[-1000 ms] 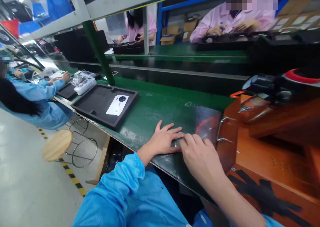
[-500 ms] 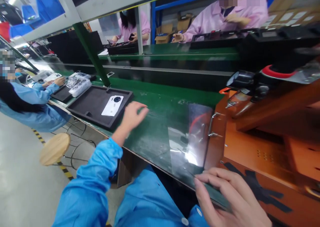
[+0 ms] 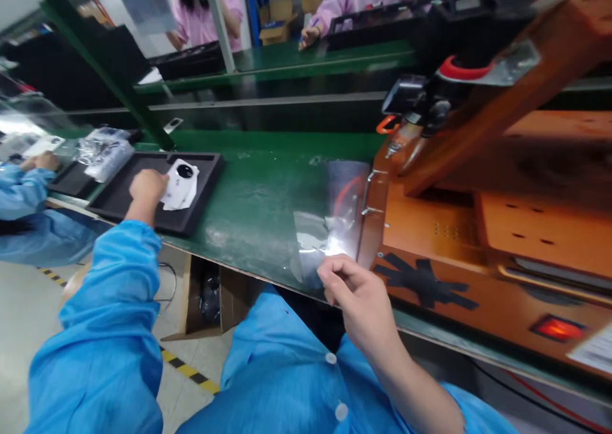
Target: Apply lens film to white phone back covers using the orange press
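My left hand is over a black foam tray, fingers closed at the left edge of a white phone back cover. The cover has a dark round camera area, and another white piece shows under it, slightly fanned out. My right hand hovers at the bench's front edge, thumb and fingers pinched together. Its fingertips overlap the near end of a clear plastic film lying on the green bench. Whatever is between those fingertips is too small or hidden to tell.
An orange machine with a metal handle and a lit red switch stands at the right. Bubble-wrapped items lie left of the tray. A co-worker's blue sleeve is far left; people in pink work across the bench. Below sits a cardboard box.
My left hand has moved left from beside the tray onto the phone back cover. The right hand has come in over the film's near end. The view has turned rightward and down.
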The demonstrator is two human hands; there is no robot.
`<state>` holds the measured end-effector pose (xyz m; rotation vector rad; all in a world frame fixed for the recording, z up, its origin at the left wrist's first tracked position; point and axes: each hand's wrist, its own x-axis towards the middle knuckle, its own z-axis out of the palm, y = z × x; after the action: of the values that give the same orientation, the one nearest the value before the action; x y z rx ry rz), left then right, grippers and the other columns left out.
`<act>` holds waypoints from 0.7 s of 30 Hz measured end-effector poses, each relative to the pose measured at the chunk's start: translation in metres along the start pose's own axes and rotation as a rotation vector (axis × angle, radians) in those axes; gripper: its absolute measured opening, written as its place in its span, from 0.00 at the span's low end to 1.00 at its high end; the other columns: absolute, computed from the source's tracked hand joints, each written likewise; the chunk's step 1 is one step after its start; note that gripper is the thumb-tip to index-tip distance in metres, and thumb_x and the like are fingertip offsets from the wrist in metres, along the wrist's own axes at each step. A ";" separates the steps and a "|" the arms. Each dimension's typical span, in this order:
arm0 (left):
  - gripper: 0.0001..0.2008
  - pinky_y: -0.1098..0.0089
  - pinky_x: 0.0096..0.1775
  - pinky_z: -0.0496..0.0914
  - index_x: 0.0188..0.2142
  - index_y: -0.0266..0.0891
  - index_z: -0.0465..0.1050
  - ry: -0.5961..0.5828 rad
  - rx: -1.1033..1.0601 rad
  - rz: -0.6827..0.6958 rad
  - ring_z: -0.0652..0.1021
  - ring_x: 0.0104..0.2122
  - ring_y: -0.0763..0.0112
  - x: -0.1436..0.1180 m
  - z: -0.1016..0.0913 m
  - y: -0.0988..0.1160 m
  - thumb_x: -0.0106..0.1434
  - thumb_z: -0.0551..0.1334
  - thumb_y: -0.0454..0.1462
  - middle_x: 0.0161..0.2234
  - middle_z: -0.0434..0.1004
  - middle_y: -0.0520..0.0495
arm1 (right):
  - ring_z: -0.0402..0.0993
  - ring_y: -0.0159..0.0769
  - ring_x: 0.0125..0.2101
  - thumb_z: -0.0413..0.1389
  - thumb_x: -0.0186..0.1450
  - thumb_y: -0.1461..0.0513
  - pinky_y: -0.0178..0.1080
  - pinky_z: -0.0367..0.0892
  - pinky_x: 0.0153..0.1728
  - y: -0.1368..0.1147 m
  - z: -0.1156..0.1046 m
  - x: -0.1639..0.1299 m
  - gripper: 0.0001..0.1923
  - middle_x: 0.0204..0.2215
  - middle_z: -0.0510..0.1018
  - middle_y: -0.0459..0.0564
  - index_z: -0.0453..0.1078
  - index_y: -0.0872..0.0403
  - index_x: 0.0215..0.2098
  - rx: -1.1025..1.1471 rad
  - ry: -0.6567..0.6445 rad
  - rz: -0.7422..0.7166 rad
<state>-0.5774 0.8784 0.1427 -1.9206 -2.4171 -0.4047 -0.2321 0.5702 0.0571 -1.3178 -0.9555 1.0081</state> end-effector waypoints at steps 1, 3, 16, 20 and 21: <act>0.17 0.39 0.59 0.72 0.41 0.29 0.78 0.030 -0.040 0.000 0.81 0.51 0.46 -0.008 -0.004 0.001 0.71 0.66 0.46 0.44 0.83 0.37 | 0.64 0.28 0.22 0.65 0.67 0.48 0.35 0.60 0.23 0.002 0.001 0.003 0.18 0.31 0.75 0.47 0.74 0.52 0.28 0.051 -0.006 0.050; 0.17 0.47 0.59 0.72 0.54 0.32 0.76 0.080 -0.147 -0.002 0.81 0.48 0.57 -0.035 -0.007 0.004 0.70 0.66 0.39 0.40 0.82 0.48 | 0.61 0.26 0.20 0.66 0.66 0.46 0.36 0.58 0.23 0.003 0.002 0.008 0.20 0.29 0.73 0.44 0.73 0.52 0.30 0.127 -0.014 0.124; 0.28 0.68 0.36 0.77 0.66 0.43 0.75 -0.477 -0.866 0.371 0.80 0.33 0.70 -0.326 0.080 0.035 0.72 0.64 0.50 0.54 0.82 0.40 | 0.71 0.38 0.33 0.59 0.66 0.49 0.41 0.66 0.37 0.001 0.016 0.051 0.15 0.32 0.77 0.49 0.75 0.52 0.32 -0.232 -0.143 0.034; 0.44 0.60 0.39 0.77 0.76 0.43 0.59 -0.353 -0.562 0.682 0.79 0.39 0.60 -0.337 0.082 0.029 0.69 0.66 0.59 0.51 0.78 0.38 | 0.74 0.40 0.35 0.58 0.67 0.54 0.44 0.68 0.40 0.009 0.025 0.067 0.12 0.34 0.79 0.51 0.76 0.52 0.30 -0.429 -0.147 -0.019; 0.44 0.58 0.41 0.77 0.75 0.42 0.62 -0.286 -0.499 0.727 0.79 0.41 0.57 -0.337 0.085 0.027 0.69 0.65 0.61 0.49 0.78 0.38 | 0.74 0.41 0.36 0.58 0.67 0.56 0.45 0.69 0.41 0.011 0.026 0.070 0.11 0.35 0.79 0.51 0.76 0.52 0.30 -0.470 -0.162 -0.014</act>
<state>-0.4598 0.5814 0.0039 -3.0512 -1.6208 -0.7691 -0.2364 0.6446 0.0457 -1.6258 -1.3821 0.9210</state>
